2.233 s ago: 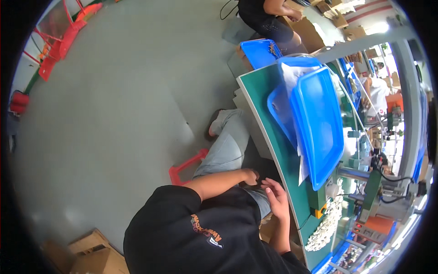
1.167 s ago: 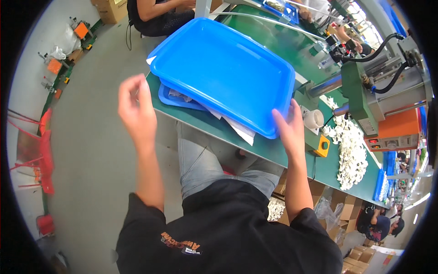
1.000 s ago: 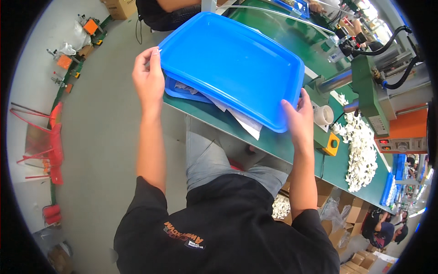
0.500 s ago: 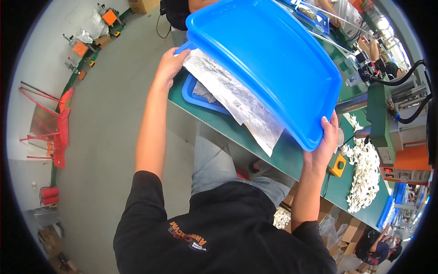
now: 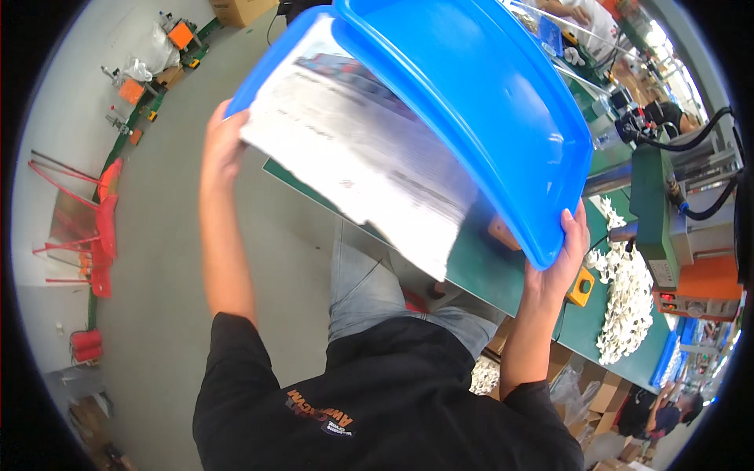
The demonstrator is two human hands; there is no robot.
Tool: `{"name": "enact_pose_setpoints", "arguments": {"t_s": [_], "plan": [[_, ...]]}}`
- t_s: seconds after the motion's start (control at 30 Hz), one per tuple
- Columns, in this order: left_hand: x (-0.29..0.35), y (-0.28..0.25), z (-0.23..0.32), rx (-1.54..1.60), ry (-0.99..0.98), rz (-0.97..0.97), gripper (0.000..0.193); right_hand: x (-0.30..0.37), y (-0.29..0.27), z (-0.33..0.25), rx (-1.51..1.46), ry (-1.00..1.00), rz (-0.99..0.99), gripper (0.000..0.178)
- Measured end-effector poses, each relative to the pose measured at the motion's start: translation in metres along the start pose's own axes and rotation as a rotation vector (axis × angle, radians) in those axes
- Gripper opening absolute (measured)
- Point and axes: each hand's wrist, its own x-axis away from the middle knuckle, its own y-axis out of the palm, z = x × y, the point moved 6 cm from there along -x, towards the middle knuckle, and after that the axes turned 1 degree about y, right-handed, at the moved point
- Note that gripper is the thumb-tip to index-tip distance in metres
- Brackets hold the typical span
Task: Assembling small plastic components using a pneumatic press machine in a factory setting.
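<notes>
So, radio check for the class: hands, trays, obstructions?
Left hand gripping lower blue tray. Right hand gripping upper blue tray. Between trays: printed paper, possibly in the way.

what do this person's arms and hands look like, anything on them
The left hand and right hand are both bare, and so are the forearms. The upper arms are covered by short, loose black sleeves, part of a black shirt with an orange and white print on its front. Rings can't be ruled out, as some fingers are hidden.

The top blue tray (image 5: 503,110) is cut off above.
</notes>
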Motion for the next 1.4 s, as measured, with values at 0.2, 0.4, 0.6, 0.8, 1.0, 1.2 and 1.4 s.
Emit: {"name": "enact_pose_setpoints", "arguments": {"t_s": [0.2, 0.4, 0.6, 0.8, 1.0, 1.2, 1.4], "plan": [[0.014, -0.171, -0.03, 0.147, -0.073, 0.088, 0.041, -0.002, 0.008, 0.007, -0.041, -0.004, 0.021, 0.057], [0.074, -0.3, -0.013, 0.161, -0.038, 0.26, 0.039, 0.005, 0.017, 0.025, 0.047, -0.028, 0.019, 0.06], [0.08, -0.236, 0.039, 0.165, 0.013, 0.216, 0.043, 0.021, 0.024, 0.04, 0.124, -0.024, -0.041, 0.066], [0.069, -0.042, 0.046, 0.02, -0.001, 0.019, 0.042, 0.049, 0.032, 0.072, 0.091, 0.06, -0.105, 0.064], [0.073, 0.018, 0.039, -0.431, 0.044, -0.107, 0.045, 0.072, 0.018, 0.109, -0.125, 0.259, -0.018, 0.038], [0.091, 0.05, 0.051, -0.998, 0.436, -0.258, 0.048, 0.078, 0.018, 0.112, 0.068, 0.31, -0.068, 0.036], [0.105, 0.061, 0.059, -1.283, 0.503, -0.145, 0.049, 0.083, 0.034, 0.11, -0.071, 0.439, -0.093, 0.032]]}}
